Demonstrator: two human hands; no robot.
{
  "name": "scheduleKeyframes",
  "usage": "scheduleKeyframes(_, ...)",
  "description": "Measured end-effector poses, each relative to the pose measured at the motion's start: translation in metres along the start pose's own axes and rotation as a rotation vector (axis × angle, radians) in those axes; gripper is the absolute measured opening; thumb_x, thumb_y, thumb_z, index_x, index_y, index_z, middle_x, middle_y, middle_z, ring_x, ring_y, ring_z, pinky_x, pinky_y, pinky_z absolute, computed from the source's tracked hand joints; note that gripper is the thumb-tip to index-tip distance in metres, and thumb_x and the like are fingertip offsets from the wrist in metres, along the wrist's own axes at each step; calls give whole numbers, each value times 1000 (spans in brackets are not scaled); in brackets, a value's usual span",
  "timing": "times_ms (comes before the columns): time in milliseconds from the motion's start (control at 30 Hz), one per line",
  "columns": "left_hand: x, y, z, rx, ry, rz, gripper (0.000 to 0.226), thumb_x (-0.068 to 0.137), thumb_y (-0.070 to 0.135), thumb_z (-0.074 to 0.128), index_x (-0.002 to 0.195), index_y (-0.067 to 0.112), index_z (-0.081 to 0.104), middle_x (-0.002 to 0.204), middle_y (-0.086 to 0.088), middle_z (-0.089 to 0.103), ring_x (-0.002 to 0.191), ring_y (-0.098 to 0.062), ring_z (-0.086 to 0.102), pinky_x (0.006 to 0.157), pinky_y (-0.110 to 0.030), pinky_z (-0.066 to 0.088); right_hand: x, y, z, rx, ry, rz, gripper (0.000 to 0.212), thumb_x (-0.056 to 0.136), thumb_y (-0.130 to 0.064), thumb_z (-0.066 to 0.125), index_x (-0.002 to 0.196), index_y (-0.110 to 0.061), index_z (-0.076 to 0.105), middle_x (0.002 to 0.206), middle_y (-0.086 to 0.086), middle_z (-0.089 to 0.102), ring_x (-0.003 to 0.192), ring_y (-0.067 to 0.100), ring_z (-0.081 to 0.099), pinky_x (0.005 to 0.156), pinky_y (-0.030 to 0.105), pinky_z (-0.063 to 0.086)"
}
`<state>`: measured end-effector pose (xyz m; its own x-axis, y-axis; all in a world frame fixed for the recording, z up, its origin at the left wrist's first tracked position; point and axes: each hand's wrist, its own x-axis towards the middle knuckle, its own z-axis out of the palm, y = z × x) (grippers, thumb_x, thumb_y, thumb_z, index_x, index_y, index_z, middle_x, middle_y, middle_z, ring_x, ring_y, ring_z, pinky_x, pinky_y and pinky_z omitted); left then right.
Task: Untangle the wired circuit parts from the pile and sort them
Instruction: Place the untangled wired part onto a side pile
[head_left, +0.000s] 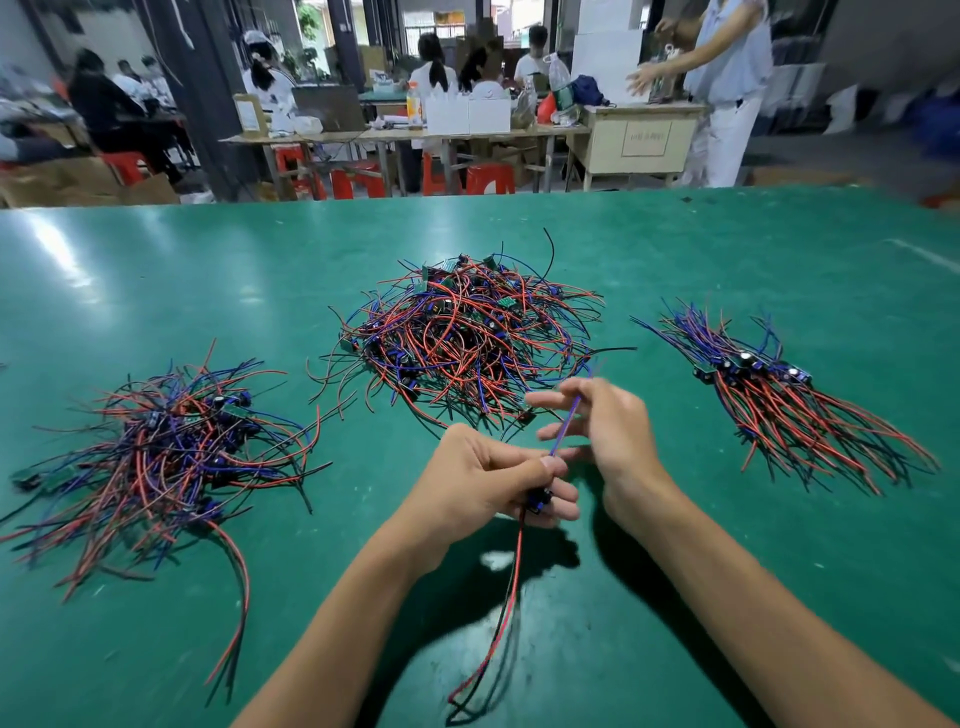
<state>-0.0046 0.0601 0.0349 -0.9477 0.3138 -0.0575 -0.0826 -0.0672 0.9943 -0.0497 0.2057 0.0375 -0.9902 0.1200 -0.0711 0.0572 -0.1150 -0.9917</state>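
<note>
holding one wired part (537, 501) nearer us than the central tangle (462, 338), our left hand (488, 480) pinched its board while right hand (597, 423) fingers clamped its blue lead. combed bundle (779, 400) lay right of the tangle, looser heap (166, 447) left; we judged most unsorted.

A green table (208, 270) with a smooth, slightly glossy top that reflects overhead light at its left side. Three groups of wired circuit parts lie directly on it. At centre, a tangled pile (462, 332) of red, blue and black wires with small green boards showing among them. To the left, well apart, a looser heap (161, 441), its wires spread in all directions. To the right, also well apart, a sorted bundle (774, 400) whose parts lie roughly parallel, blue wires pointing away and red wires pointing toward the near edge.
</note>
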Motion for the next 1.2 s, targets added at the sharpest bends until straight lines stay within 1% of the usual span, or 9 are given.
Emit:
scheduleKeyframes(133, -2, 1, 1, 59, -79, -32, 20, 94, 3, 66, 97, -16, 72, 83, -20, 76, 70, -24, 75, 68, -31, 62, 10, -8, -25, 204, -79, 289, 20, 95, -25, 42, 78, -25, 54, 96, -1, 79, 65, 15, 67, 61, 28, 44)
scheduleKeyframes(267, -4, 5, -6, 54, -132, -66, 14, 94, 4, 66, 95, -6, 76, 88, -21, 76, 72, -25, 75, 70, -31, 62, 14, -12, -36, 433, -141, 508, 29, 89, -23, 53, 61, -22, 62, 89, -5, 78, 58, 14, 68, 54, 23, 47)
scheduleKeyframes(400, -7, 7, -16, 109, -139, -19, 15, 95, 16, 67, 95, 11, 82, 96, -15, 78, 78, -17, 71, 67, -25, 57, 13, -7, -32, 252, -206, 291, 29, 99, -31, 46, 84, -23, 69, 100, 2, 79, 71, 16, 71, 61, 28, 48)
scheduleKeyframes(533, -2, 8, -19, -21, 36, -19, 26, 83, 33, 70, 99, 17, 82, 97, -3, 78, 70, -5, 61, 65, -20, 54, 13, -6, -25, 79, -223, 97, 47, 106, -48, 31, 107, -25, 72, 103, 4, 78, 74, 12, 71, 68, 31, 47)
scheduleKeyframes(633, 4, 12, -20, -277, 197, -45, 22, 82, 32, 71, 94, 19, 83, 79, 5, 70, 64, -5, 61, 62, -16, 54, 9, 5, -20, -329, -139, -139, 15, 99, -31, 60, 106, -24, 71, 90, 1, 79, 66, 11, 66, 67, 31, 51)
scheduleKeyframes(733, 6, 15, -23, -461, 349, -44, 18, 77, 29, 74, 86, 17, 82, 70, 5, 67, 62, -3, 64, 60, -13, 55, -1, 19, -13, -628, -263, -394, 27, 85, -25, 80, 110, -29, 70, 89, -11, 76, 72, 10, 67, 74, 25, 54)
scheduleKeyframes(900, 6, 13, -25, -532, 417, 75, 19, 77, 23, 74, 92, 11, 72, 77, 1, 72, 67, -5, 68, 67, -15, 57, -20, 18, 9, -379, -342, -488, 26, 80, -44, 81, 103, -38, 71, 90, -8, 76, 80, 14, 72, 71, 29, 57)
scheduleKeyframes(1000, 5, 13, -26, -550, 405, 110, 21, 76, 20, 75, 95, 12, 72, 91, -5, 76, 77, -10, 72, 70, -17, 57, -23, 12, 11, -147, -300, -400, 14, 86, -38, 77, 93, -26, 74, 88, -1, 77, 81, 13, 72, 72, 24, 54)
scheduleKeyframes(1200, 4, 14, -19, -519, 443, 231, 30, 71, 10, 80, 98, 11, 67, 96, -20, 77, 85, -25, 77, 68, -21, 58, -18, -1, 7, 65, -214, -147, 27, 79, -51, 71, 82, -24, 73, 88, 5, 79, 65, 9, 64, 55, 17, 46)
